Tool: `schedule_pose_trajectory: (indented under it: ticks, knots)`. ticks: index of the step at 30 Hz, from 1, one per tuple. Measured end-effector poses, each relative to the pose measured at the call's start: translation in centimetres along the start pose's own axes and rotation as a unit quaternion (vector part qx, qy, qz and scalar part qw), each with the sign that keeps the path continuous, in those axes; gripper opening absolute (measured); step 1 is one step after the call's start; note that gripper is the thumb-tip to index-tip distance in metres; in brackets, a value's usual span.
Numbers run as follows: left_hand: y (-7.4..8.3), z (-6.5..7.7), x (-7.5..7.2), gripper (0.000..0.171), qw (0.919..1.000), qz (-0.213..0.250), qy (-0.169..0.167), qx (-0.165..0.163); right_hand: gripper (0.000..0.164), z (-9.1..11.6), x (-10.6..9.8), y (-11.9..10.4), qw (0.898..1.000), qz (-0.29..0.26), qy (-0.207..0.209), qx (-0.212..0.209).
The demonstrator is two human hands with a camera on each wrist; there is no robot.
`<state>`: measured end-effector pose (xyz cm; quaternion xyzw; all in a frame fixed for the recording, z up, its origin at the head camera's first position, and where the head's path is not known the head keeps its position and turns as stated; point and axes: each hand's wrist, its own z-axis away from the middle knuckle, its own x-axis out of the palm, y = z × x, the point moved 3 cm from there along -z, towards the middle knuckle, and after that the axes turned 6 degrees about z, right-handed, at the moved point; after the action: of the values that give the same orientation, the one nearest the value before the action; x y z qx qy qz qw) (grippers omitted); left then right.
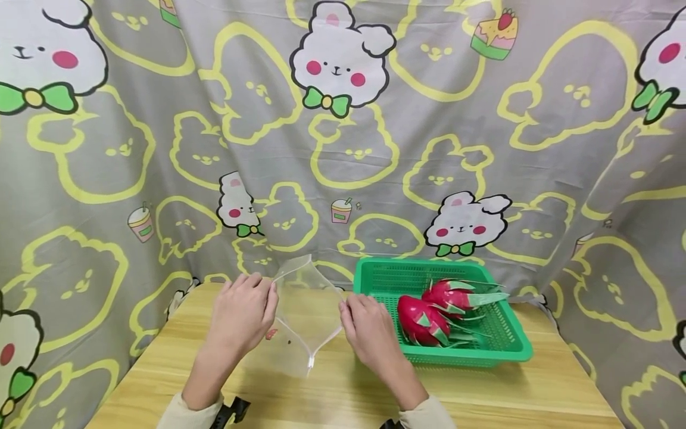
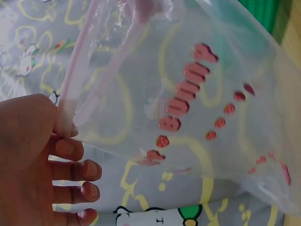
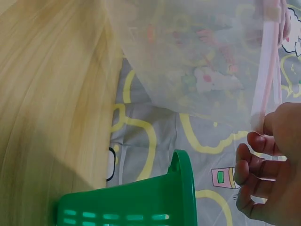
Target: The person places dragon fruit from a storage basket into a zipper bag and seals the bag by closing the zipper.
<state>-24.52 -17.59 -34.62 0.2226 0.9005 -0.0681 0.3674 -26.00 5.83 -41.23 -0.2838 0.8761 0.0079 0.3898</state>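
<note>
A clear zip bag (image 1: 305, 304) with pink lettering (image 2: 186, 89) is held up over the wooden table, its mouth spread into a diamond. My left hand (image 1: 243, 310) pinches one side of the rim between thumb and forefinger; the other fingers are loosely bent below it, as the left wrist view shows. On the opposite side, my right hand (image 1: 372, 328) pinches the rim the same way (image 3: 268, 155). The white zip slider (image 1: 311, 361) sits at the corner nearest me. Nothing shows inside the bag.
Right of the bag, a green plastic basket (image 1: 370, 268) stands on the wooden table (image 1: 214, 375). Two red dragon fruits, one in front (image 1: 420, 319) and one behind (image 1: 450, 296), lie in it. A grey cartoon-print curtain (image 1: 343, 155) hangs behind and at both sides.
</note>
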Motion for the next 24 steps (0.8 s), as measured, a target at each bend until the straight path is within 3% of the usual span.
schedule_pose_trajectory:
  ticks: [17, 24]
  knots:
    - [0.3, 1.1, 0.9, 0.034, 0.994, 0.064, 0.06, -0.065, 0.017, 0.2, -1.0, -1.0, 0.998, -0.037, -0.043, 0.008]
    - [0.0, 1.0, 1.4, 0.034, 0.9925, 0.075, 0.066, -0.07, 0.011, 0.0, -2.6, 0.5, 0.998, -0.022, -0.061, 0.009]
